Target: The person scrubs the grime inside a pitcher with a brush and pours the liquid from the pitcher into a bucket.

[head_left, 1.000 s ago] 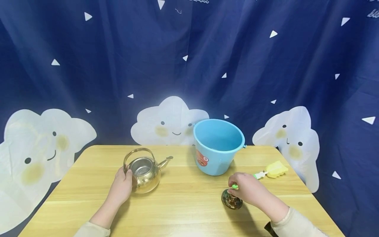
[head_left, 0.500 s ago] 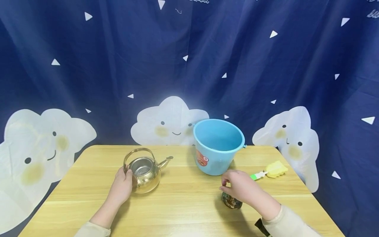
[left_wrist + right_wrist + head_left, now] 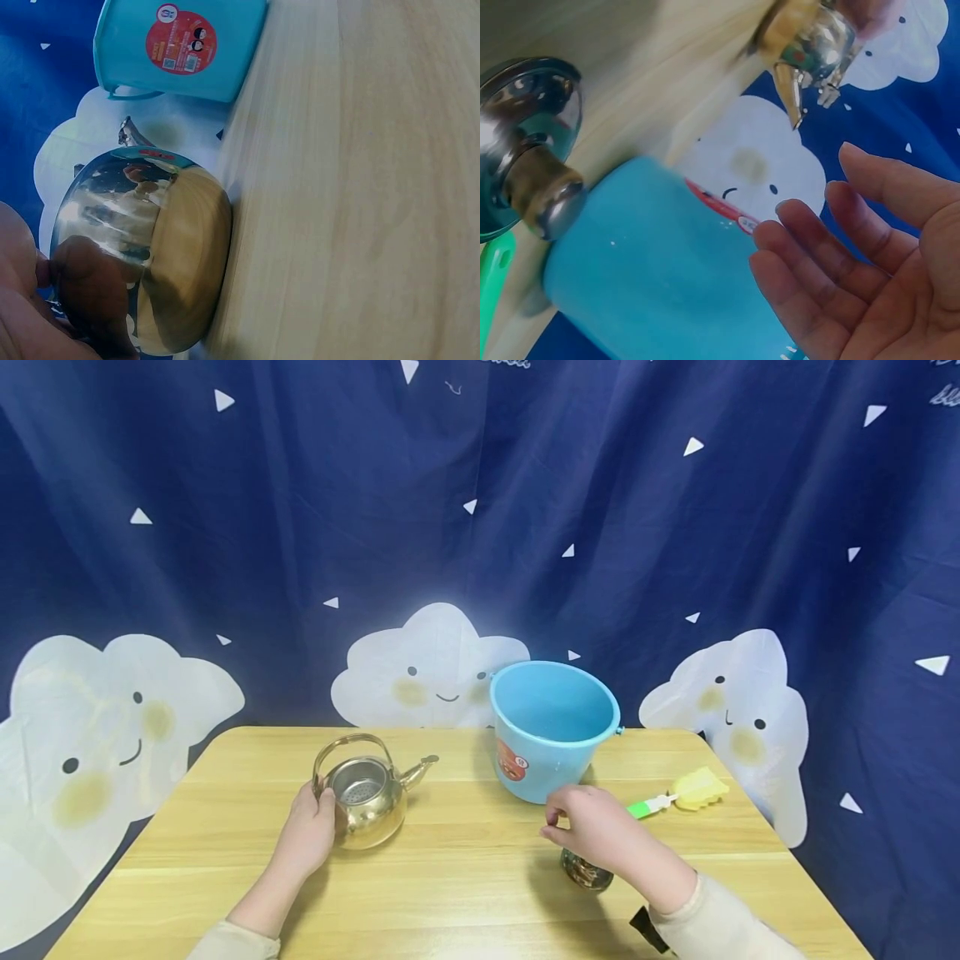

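My left hand (image 3: 303,831) holds the gold-coloured metal kettle (image 3: 371,818) at its left side, by the foot of its handle; the thumb shows against the shiny body in the left wrist view, while most other fingers are hidden. The kettle is uncovered, a perforated strainer visible inside, its spout pointing right. On the table at right lies the kettle lid (image 3: 585,872), knob up in the right wrist view (image 3: 536,172). Above and slightly left of it hovers my right hand (image 3: 600,831), fingers loosely bent with nothing between them.
A light blue bucket (image 3: 540,768) stands behind the right hand, near the back of the wooden table (image 3: 450,902). Right of it lies a tool with a yellow head (image 3: 699,789) and green-and-white handle. A dark blue curtain (image 3: 450,485) hangs behind.
My right hand has let go of the lid's knob and moved left and slightly up, away from the lid. The left hand and kettle have stayed in place.
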Available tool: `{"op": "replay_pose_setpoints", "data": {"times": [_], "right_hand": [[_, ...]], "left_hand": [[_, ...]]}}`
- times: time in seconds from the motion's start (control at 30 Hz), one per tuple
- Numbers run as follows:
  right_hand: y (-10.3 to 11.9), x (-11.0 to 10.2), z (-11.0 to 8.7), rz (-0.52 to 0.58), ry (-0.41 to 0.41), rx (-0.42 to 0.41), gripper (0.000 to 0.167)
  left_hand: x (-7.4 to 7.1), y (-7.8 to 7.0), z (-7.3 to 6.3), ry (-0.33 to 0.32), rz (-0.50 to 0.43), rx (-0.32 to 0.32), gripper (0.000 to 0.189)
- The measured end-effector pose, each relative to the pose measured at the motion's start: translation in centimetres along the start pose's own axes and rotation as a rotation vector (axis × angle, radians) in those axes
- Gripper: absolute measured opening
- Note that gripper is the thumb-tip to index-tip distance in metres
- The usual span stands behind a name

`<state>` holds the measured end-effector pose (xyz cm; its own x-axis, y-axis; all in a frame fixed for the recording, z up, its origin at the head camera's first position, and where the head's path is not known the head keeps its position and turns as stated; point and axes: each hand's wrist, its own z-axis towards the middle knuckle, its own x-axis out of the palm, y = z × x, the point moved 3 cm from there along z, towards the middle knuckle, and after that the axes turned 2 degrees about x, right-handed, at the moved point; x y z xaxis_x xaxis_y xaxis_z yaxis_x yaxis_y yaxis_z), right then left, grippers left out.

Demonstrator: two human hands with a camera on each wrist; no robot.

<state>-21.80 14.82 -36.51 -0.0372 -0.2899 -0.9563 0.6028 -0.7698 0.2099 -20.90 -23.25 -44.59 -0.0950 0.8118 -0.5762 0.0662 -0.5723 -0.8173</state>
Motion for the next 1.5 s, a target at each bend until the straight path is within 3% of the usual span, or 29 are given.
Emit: {"op": "replay_pose_setpoints", "data": {"times": [0.37, 0.8, 1.5], "right_hand": [[1.1, 0.4, 0.8, 0.019, -0.021, -0.022, 0.023], [2.7, 0.4, 1.8, 0.051, -0.109, -0.079, 0.017], [4.8, 0.9, 3.1, 0.106, -0.164, -0.143, 0.02]], "left_hand": [[0.0, 0.1, -0.1, 0.001, -0.017, 0.011, 0.064], [0.0, -0.1, 0.0, 0.022, -0.028, 0.033, 0.065], [0.0, -0.2, -0.2, 0.01, -0.015, 0.013, 0.065]]}}
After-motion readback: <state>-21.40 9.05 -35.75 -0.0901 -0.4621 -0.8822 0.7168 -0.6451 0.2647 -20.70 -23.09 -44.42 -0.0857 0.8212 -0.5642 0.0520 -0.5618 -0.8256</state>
